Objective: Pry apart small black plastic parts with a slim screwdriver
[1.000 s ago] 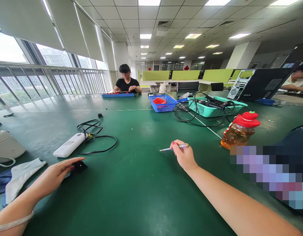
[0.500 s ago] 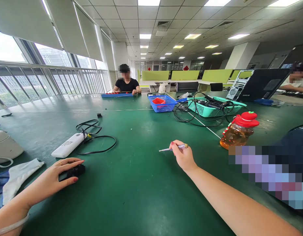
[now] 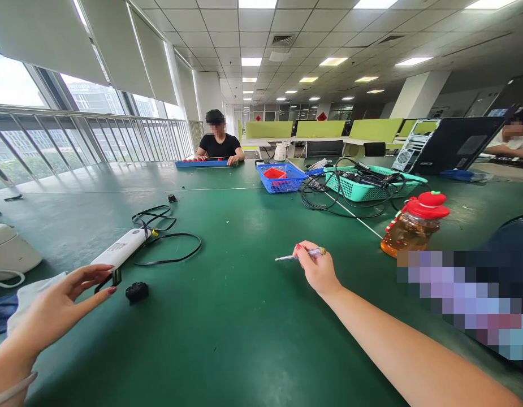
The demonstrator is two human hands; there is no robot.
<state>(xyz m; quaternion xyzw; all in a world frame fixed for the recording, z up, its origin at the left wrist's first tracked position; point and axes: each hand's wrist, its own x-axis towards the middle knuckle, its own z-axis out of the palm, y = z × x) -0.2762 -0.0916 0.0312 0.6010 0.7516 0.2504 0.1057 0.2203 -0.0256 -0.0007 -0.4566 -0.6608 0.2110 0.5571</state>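
Screwdriver (image 3: pixel 314 252) crosswise, tip leftward

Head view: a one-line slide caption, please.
Over a green table, the left hand holds a small dark piece near a black part; the right hand holds a screwdriver.

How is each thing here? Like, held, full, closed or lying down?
Small black piece: pinched in the left hand
Black lump: lying on the table, nobody holding it
Slim pointed tool: held in the right hand, tip out
White block: lying flat
Black cord: loosely looped
Bottle: lid on, amber liquid inside
Blue basket: holding something red
Green basket: heaped with cables, some spilling over
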